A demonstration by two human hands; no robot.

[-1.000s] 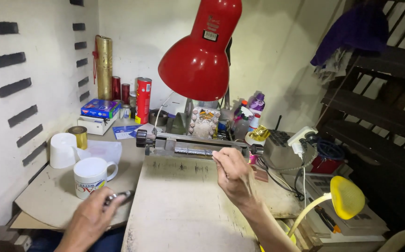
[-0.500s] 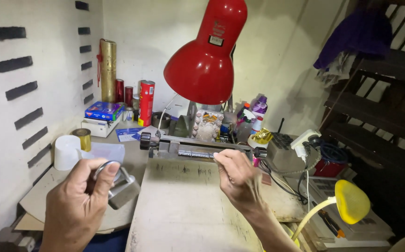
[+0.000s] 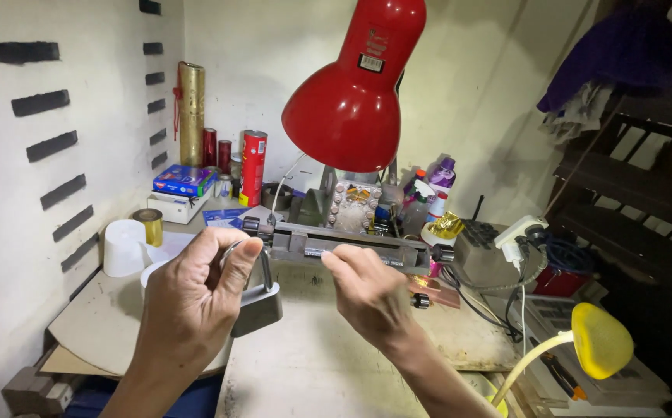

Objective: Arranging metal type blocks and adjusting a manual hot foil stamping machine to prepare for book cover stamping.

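My left hand [image 3: 189, 310] is raised over the bench and grips a grey metal padlock [image 3: 257, 303] by its shackle; the lock body hangs below my fingers. My right hand [image 3: 367, 290] reaches forward with its fingertips pinched at the front of a long grey metal bar-shaped device [image 3: 336, 244] that lies across the bench. Whether a small part sits between those fingers is hidden. The two hands are a short gap apart.
A red desk lamp [image 3: 348, 101] hangs over the bench. White cups [image 3: 123, 248], a gold tape roll [image 3: 150, 224], red cans [image 3: 253, 166], a tall gold tube [image 3: 190, 112] and boxes stand at the left. Bottles, cables and a power strip [image 3: 518, 232] crowd the right. A yellow lamp head [image 3: 601, 340] sits low right.
My left hand picked the padlock up from the bench at lower left and lifted it toward the metal device. My right hand stayed at the device's front edge.
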